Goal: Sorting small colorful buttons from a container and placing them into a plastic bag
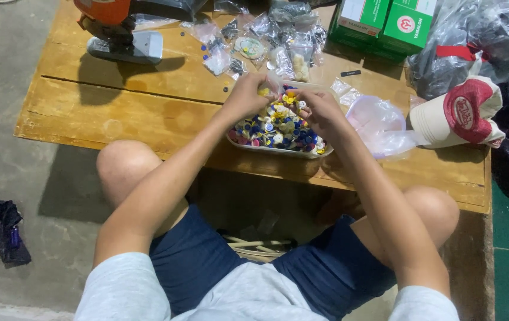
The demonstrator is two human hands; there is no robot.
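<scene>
A white tray (pixel 278 151) full of small coloured buttons sits at the near edge of a low wooden table (pixel 135 113). My left hand (pixel 248 92) hovers over the tray's far left side, fingers pinched on a small yellow button. My right hand (pixel 317 107) is over the tray's right side, fingers curled around a small clear plastic bag that stretches between both hands. Blue, yellow, white and red buttons fill the tray.
Several small clear bags of parts (pixel 266 41) lie at the table's back. A machine with an orange top (pixel 118 30) stands back left. Green boxes (pixel 385 24), a large plastic bag (pixel 474 41), a red-and-cream cap (pixel 459 113) and a crumpled clear bag (pixel 376 122) are to the right.
</scene>
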